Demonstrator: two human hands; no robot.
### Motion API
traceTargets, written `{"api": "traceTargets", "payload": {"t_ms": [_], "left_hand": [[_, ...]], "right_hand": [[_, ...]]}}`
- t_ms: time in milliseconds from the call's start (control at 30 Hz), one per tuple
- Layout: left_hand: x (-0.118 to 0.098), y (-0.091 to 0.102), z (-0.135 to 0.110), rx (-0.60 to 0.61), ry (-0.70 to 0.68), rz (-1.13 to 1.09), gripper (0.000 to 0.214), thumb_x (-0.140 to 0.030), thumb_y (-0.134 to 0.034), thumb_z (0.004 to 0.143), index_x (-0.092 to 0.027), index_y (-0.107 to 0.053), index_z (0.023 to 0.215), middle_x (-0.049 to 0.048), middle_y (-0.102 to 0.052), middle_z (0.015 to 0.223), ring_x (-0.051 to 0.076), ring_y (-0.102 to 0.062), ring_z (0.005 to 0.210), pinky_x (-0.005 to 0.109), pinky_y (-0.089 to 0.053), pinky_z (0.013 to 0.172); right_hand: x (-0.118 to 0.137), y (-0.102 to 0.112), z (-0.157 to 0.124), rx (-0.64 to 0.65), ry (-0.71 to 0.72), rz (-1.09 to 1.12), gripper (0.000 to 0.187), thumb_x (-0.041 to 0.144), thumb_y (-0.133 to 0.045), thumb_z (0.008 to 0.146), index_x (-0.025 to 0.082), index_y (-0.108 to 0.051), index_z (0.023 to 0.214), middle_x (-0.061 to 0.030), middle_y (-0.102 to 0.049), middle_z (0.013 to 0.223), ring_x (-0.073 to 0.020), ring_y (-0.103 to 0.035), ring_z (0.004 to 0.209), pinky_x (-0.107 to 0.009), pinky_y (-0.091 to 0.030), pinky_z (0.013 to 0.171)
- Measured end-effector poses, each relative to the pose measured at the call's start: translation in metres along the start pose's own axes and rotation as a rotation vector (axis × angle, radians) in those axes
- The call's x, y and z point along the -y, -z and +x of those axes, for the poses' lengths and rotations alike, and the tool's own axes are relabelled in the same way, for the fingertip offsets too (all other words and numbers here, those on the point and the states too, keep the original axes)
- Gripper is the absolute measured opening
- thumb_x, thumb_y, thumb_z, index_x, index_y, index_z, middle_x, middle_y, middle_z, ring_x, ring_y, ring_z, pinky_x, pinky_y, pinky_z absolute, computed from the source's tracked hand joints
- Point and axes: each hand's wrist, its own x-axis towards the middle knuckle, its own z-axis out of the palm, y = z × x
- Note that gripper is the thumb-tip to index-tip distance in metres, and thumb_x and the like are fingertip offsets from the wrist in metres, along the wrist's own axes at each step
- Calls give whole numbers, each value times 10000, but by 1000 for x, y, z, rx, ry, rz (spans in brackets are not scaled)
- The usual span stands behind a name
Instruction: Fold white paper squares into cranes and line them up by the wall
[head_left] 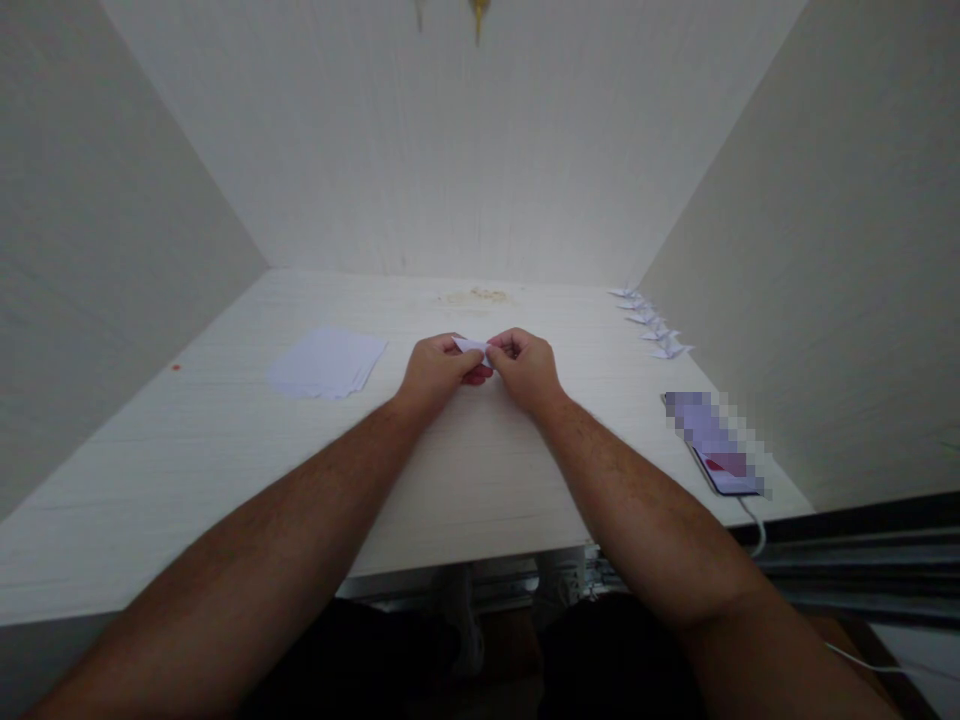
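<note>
A small piece of paper (pixel 471 346), white, thin and already creased into a narrow pointed shape, sits between both hands just above the middle of the tabletop (pixel 450 470), a pale board with a faint streaky wood grain and a matte finish. The left hand (pixel 435 372) has its fingers (pixel 459 362) curled tight, pinching the left end of the paper. The right hand (pixel 529 370) mirrors it, fingers (pixel 506 350) closed hard on the right end, so the knuckles of the two hands nearly meet. Whether the paper touches the board cannot be told. To the left, well apart from the hands, lies a loose stack of white sheets (pixel 326 362), flat and rectangular, its edges slightly fanned. Along the right side near the wall stands a row of small folded paper figures (pixel 651 322), sharp-winged and white. Nearer on that side a dark, glossy phone (pixel 716 445) lies flat with a white cable (pixel 754 520) trailing off the edge. A yellowish stain (pixel 476 296) marks the board at the back, and a tiny red dot (pixel 175 368) sits far left.
</note>
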Motion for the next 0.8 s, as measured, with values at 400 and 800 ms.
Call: {"api": "traceTargets", "payload": {"t_ms": [400,800], "left_hand": [[-3,-5,0,-71,56,-65,137,-139,-735,690,-122,-623,611,35,-646,571,146,-664,533,263,-584,547],[-7,-4,-2,-38,123,-96,129,-123,-709,700,-122,-602,629,39,-644,585,129,-643,526,277,-584,593]], "right_hand": [[-1,3,-4,-17,325,-351,126,222,-611,876,212,-698,786,-13,-750,793,-146,-664,734,-283,-480,713],[-7,4,-3,6,434,-300,177,160,-588,840,208,-758,832,-25,-777,830,-154,-701,766,-285,-536,751]]}}
